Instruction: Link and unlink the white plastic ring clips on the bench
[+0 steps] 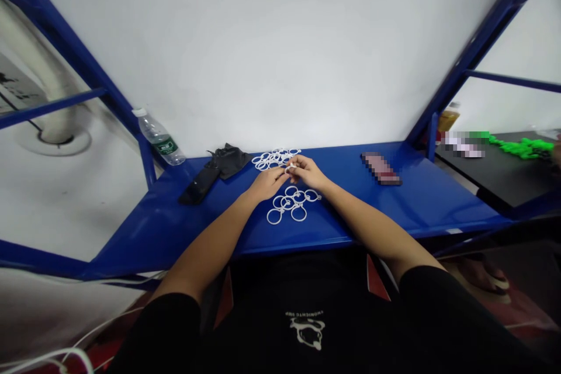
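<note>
My left hand (266,183) and my right hand (308,173) meet above the blue shelf, fingertips pinched together. Between them is a small white ring (290,169), partly covered by the fingers; both hands seem to grip it. Just behind the hands lies a heap of white rings (267,159), several of them overlapping. A second, looser group of white rings (287,203) is spread on the shelf nearer to me, below my hands. Each ring there is thin and round, with a small nub on its edge.
On the left are a plastic water bottle (160,139), a black phone (199,184) and a crumpled black bag (230,160). A blurred-out pinkish object (380,168) lies to the right on the blue shelf (333,216). Bright green pieces (523,146) rest on a neighbouring dark table.
</note>
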Available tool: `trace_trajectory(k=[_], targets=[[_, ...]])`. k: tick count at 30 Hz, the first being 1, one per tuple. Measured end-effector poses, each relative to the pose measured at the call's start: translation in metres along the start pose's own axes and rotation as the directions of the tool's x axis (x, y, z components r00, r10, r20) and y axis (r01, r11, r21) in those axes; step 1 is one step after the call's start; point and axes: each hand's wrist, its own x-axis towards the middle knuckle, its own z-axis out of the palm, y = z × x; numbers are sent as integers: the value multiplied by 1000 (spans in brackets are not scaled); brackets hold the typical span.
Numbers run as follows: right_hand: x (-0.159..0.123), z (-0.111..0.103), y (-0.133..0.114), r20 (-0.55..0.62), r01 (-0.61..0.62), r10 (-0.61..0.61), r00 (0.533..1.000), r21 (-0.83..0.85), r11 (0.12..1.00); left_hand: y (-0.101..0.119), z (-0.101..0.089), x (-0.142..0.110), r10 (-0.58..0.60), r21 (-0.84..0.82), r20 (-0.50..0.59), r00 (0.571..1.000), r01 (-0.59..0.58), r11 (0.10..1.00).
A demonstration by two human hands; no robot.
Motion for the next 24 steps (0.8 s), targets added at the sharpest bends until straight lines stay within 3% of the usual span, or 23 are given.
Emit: trace_trajectory(k=[3,8,16,24], targets=[[-2,4,-5,28,-15,15,999,11,1000,3,-2,0,31,1,-2,1000,-31,1000],[-4,-2,-9,42,-4,7,999,-70,998,7,-5,0,-27,27,21,999,26,999],[-2,-4,-9,98,-12,14,995,-22,1000,8,-6,0,-60,-11,44,997,60,998],[1,-5,-6,42,-38,38,998,-8,999,11,-5,-1,-77,-47,99,992,82,996]])
